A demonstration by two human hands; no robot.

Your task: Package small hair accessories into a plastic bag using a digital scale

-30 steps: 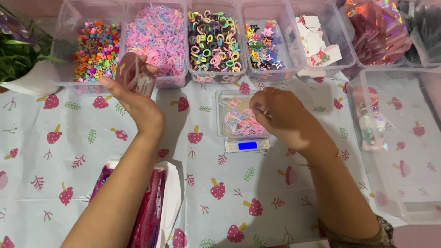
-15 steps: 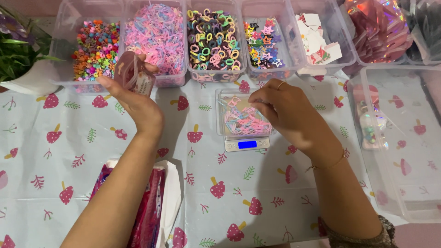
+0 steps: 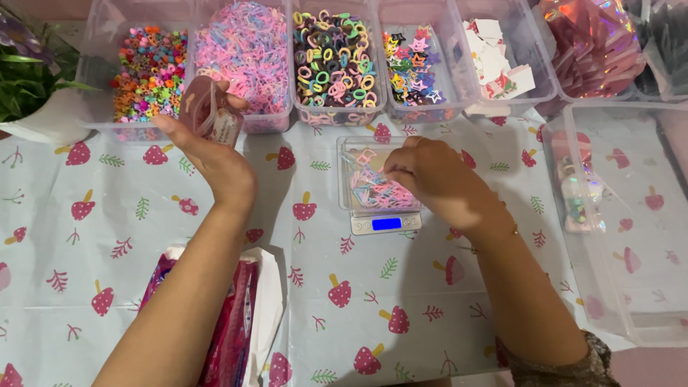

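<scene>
Right, the small clear tray of pastel clips sits on the little digital scale, just past table centre toward twelve o'clock, and that's where your attention is. Your right hand comes in from three o'clock over the tray, fingers curled together and dipping among the clips; whether they actually pinch one is hidden under your knuckles. Your left hand is up at ten o'clock from the scale, thumb and fingers closed around a small clear pouch with a card label, held upright in front of the bins.

By the look of it you're in the portioning step: clips weighed out, pouch ready. The next move calls for a clean pinch on a few clips and a steady pouch mouth, brought close enough that nothing drops on the cloth.

Further out at twelve o'clock runs the row of clear bins: mixed colourful beads, pink and lilac bands, bright hair ties, star clips, paper cards. At three o'clock stands a large clear tub; at seven o'clock, under your left forearm, lies a stack of pink packets on the mushroom-print tablecloth.
</scene>
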